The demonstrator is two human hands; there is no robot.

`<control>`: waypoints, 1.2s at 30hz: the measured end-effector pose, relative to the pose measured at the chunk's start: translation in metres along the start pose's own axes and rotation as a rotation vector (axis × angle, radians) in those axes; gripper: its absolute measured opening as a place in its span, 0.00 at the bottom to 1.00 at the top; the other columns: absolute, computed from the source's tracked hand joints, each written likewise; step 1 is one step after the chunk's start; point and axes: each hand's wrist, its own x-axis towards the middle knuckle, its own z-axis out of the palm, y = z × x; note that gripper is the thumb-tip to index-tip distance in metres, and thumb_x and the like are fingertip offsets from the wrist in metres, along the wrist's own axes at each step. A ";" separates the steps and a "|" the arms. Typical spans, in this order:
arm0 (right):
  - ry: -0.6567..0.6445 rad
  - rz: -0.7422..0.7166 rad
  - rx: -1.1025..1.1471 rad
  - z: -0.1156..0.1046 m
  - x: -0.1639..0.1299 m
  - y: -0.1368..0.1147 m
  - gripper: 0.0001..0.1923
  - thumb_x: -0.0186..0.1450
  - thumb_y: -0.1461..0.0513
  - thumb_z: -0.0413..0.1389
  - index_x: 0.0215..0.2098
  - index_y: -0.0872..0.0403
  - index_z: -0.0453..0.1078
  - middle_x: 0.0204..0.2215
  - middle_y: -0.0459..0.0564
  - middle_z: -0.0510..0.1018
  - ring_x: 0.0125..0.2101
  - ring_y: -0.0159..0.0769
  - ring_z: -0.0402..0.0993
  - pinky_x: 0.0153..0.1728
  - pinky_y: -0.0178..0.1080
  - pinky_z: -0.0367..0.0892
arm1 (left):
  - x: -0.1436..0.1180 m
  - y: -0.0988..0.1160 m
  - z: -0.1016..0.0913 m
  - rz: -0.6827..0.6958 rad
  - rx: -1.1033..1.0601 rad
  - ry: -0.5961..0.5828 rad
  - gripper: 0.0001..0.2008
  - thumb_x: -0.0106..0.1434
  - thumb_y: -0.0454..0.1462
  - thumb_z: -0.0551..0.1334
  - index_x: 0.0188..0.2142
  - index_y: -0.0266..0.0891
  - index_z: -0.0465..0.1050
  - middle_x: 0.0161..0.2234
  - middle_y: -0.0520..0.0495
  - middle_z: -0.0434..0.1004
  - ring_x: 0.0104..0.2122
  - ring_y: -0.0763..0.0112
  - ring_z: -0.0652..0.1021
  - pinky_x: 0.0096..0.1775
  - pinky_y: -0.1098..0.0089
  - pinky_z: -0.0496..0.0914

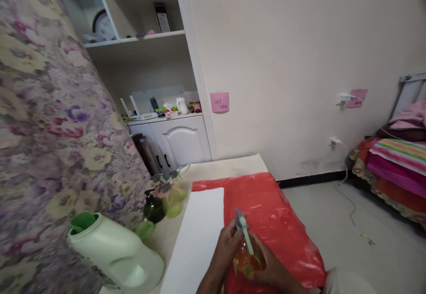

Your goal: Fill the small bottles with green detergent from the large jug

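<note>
Over the red sheet (259, 201) I hold a small see-through spray bottle (245, 258) with a grey and mint-green head. My left hand (223, 246) is closed around the head and neck, its fingers pinching just below the grey part. Wrapped round the bottle's body from the other side is my right hand (274, 269). The bottle looks yellowish, with red showing through it; how much liquid it contains I cannot tell. A white sheet of paper (203, 227) with a scalloped edge lies left of my hands.
A large pale-green jug (123, 254), uncapped, stands at the left front beside a green cap (145, 230). Behind it are a dark green pump bottle (154, 209) and several yellow-green bottles (172, 203). A floral curtain (66, 121) borders the table's left side. A wall rises beyond.
</note>
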 end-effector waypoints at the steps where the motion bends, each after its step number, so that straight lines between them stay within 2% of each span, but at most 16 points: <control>1: 0.012 0.006 -0.001 0.000 0.000 0.002 0.48 0.46 0.53 0.69 0.61 0.46 0.56 0.60 0.54 0.64 0.60 0.53 0.58 0.59 0.50 0.55 | 0.001 -0.003 0.001 -0.006 -0.032 0.030 0.23 0.56 0.49 0.64 0.46 0.38 0.73 0.41 0.45 0.78 0.40 0.62 0.76 0.43 0.66 0.68; 4: 0.047 0.025 -0.036 -0.001 0.001 0.007 0.48 0.45 0.55 0.70 0.61 0.47 0.56 0.59 0.54 0.65 0.58 0.53 0.61 0.58 0.50 0.57 | 0.004 -0.010 0.005 0.013 -0.125 0.112 0.19 0.51 0.47 0.68 0.40 0.38 0.73 0.37 0.46 0.78 0.38 0.64 0.76 0.41 0.68 0.69; 7: 0.048 0.026 -0.046 0.000 0.001 0.005 0.46 0.46 0.54 0.69 0.60 0.47 0.57 0.59 0.54 0.66 0.58 0.53 0.62 0.57 0.50 0.58 | 0.004 -0.010 0.006 0.001 -0.144 0.126 0.17 0.51 0.46 0.68 0.35 0.38 0.73 0.34 0.47 0.78 0.35 0.65 0.76 0.38 0.69 0.69; 13: 0.016 0.000 -0.022 0.005 0.002 -0.007 0.45 0.45 0.51 0.68 0.59 0.46 0.59 0.58 0.53 0.67 0.59 0.54 0.60 0.59 0.50 0.56 | -0.004 -0.004 0.001 -0.035 -0.038 0.107 0.17 0.56 0.44 0.65 0.41 0.37 0.75 0.33 0.47 0.79 0.33 0.67 0.76 0.35 0.70 0.69; 15: 0.041 0.013 -0.048 0.006 0.002 -0.007 0.46 0.45 0.50 0.68 0.59 0.46 0.59 0.59 0.53 0.66 0.60 0.55 0.58 0.59 0.50 0.55 | -0.007 -0.002 0.004 -0.027 -0.047 0.141 0.17 0.55 0.44 0.65 0.42 0.38 0.75 0.34 0.48 0.79 0.33 0.66 0.76 0.37 0.70 0.69; 19: 0.052 0.018 -0.079 0.008 0.001 -0.008 0.45 0.47 0.52 0.67 0.60 0.46 0.56 0.60 0.54 0.64 0.60 0.53 0.58 0.60 0.50 0.54 | -0.009 -0.001 0.013 -0.003 -0.053 0.279 0.20 0.52 0.45 0.68 0.43 0.39 0.75 0.34 0.47 0.80 0.33 0.65 0.76 0.37 0.69 0.70; 22: 0.035 -0.001 -0.049 0.010 0.002 -0.014 0.45 0.47 0.51 0.68 0.60 0.47 0.57 0.59 0.54 0.65 0.60 0.53 0.58 0.60 0.51 0.53 | -0.010 -0.004 0.013 0.025 -0.015 0.302 0.21 0.51 0.47 0.68 0.41 0.37 0.76 0.33 0.47 0.80 0.34 0.63 0.76 0.36 0.68 0.71; 26: -0.020 0.014 0.057 0.011 0.003 -0.021 0.48 0.44 0.47 0.68 0.60 0.46 0.58 0.58 0.53 0.67 0.60 0.54 0.58 0.60 0.50 0.54 | -0.015 -0.010 0.007 0.019 0.037 0.314 0.23 0.48 0.49 0.69 0.40 0.37 0.77 0.34 0.45 0.80 0.39 0.57 0.77 0.42 0.64 0.71; 31: -0.010 0.017 0.077 0.004 0.000 -0.005 0.51 0.43 0.47 0.69 0.61 0.47 0.57 0.60 0.54 0.65 0.61 0.54 0.56 0.60 0.50 0.54 | -0.017 -0.012 0.007 -0.004 -0.006 0.288 0.23 0.53 0.49 0.66 0.43 0.36 0.76 0.41 0.42 0.80 0.45 0.54 0.76 0.49 0.61 0.69; 34: 0.039 0.010 -0.018 -0.003 -0.001 0.014 0.51 0.44 0.48 0.69 0.61 0.49 0.56 0.61 0.57 0.63 0.62 0.53 0.55 0.61 0.51 0.52 | -0.010 -0.019 0.012 0.006 -0.094 0.214 0.21 0.54 0.47 0.66 0.44 0.35 0.76 0.42 0.40 0.80 0.44 0.54 0.77 0.49 0.59 0.69; 36: 0.115 0.009 -0.122 -0.006 0.000 0.023 0.51 0.45 0.47 0.68 0.62 0.51 0.54 0.62 0.59 0.61 0.62 0.53 0.55 0.61 0.52 0.51 | -0.003 -0.025 0.015 0.016 -0.192 0.224 0.22 0.53 0.45 0.67 0.44 0.35 0.76 0.42 0.39 0.80 0.44 0.54 0.77 0.48 0.59 0.70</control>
